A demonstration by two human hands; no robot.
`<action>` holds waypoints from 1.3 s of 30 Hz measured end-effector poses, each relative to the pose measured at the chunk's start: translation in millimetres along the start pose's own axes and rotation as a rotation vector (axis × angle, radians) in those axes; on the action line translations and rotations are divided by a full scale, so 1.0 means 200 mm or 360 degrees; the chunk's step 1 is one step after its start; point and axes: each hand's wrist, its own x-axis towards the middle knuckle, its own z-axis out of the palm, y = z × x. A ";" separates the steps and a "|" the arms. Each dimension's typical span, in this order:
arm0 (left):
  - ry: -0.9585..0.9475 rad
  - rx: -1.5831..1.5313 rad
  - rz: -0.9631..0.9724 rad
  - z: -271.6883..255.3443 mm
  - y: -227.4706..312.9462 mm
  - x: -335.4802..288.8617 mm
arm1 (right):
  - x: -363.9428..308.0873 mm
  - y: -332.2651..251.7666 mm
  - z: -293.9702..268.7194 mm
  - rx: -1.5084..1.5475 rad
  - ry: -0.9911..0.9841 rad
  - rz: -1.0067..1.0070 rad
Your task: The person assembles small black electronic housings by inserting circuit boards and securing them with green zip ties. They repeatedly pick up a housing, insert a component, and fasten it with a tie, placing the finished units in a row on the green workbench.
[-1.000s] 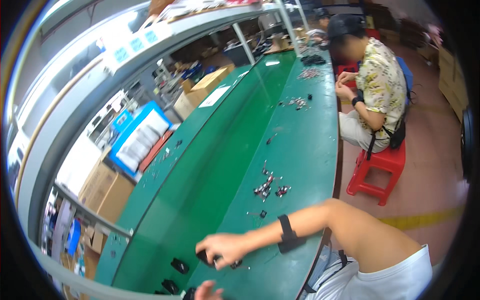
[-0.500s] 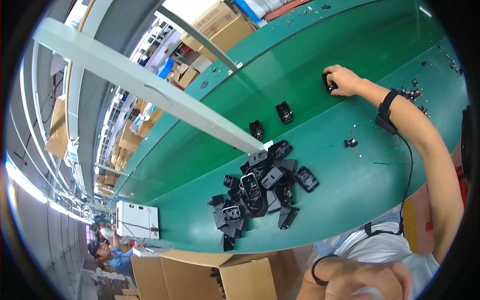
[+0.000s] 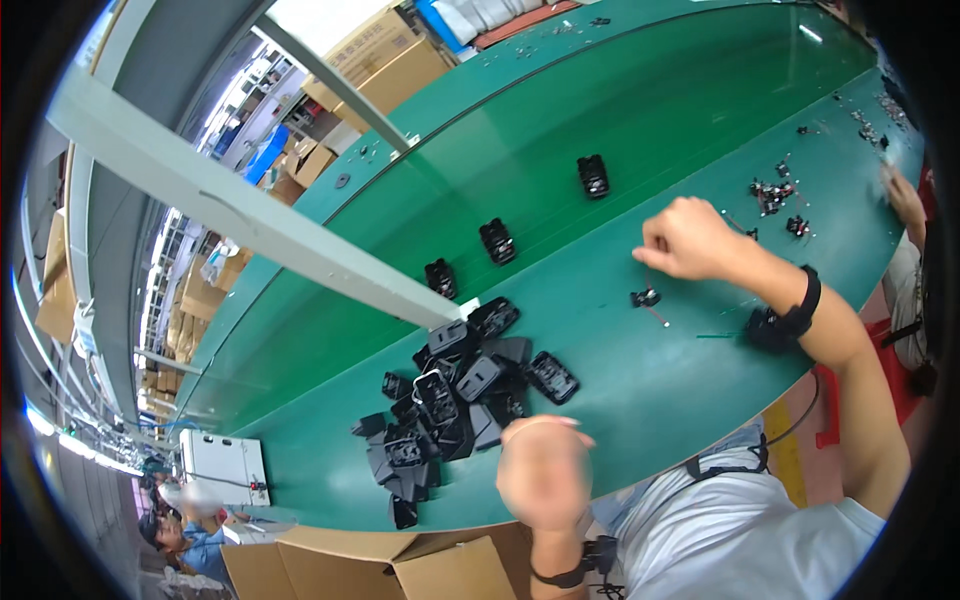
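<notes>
The right hand (image 3: pixel 690 240) has been drawn back from the black housing (image 3: pixel 593 177), which is left lying on the glossy green strip (image 3: pixel 700 120), and here the left hand (image 3: pixel 547 480) has been brought up over the near edge of the counter (image 3: pixel 690 385). The right fingers are curled in, nothing seen between them; the left is blurred, so its grip cannot be told. Three housings are spaced beyond the counter's far edge. A placing step seems just finished; for another, fingers would need to be opened at the heap of parts (image 3: pixel 480 378).
</notes>
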 end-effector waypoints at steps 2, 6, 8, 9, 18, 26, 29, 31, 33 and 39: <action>-0.0070 0.0080 -0.0108 -0.04 -0.12 0.03 | -0.05 -0.03 0.00 -0.0154 -0.0185 0.0163; -0.0316 0.0766 -0.0144 -0.02 -0.20 0.08 | -0.10 -0.07 0.15 -0.0254 -0.0357 0.0183; -0.0333 0.0801 -0.0180 0.02 -0.24 0.09 | -0.11 -0.07 0.18 -0.0037 -0.0474 0.0209; -0.0445 0.0815 -0.0239 0.01 -0.24 0.09 | -0.12 -0.06 0.18 0.0165 -0.0498 0.0104; -0.1049 0.1385 -0.0303 0.07 -0.23 0.07 | -0.24 0.08 0.17 0.0959 -0.0292 -0.0016; -0.0859 0.1045 0.0013 0.11 -0.27 0.07 | -0.26 0.10 0.15 0.1120 -0.0031 0.0158; -0.0748 0.0646 0.0002 0.19 -0.21 0.11 | -0.25 0.07 0.11 0.1174 -0.0094 0.0288; -0.0832 0.0453 -0.0162 0.27 -0.17 0.16 | -0.26 0.09 0.13 0.1563 -0.0061 0.0224; -0.0949 0.0385 -0.0224 0.34 -0.18 0.21 | -0.27 0.08 0.13 0.1964 -0.0131 0.0237; -0.0986 0.0138 -0.0255 0.46 -0.29 0.25 | -0.28 0.04 0.15 0.2504 -0.0205 0.0130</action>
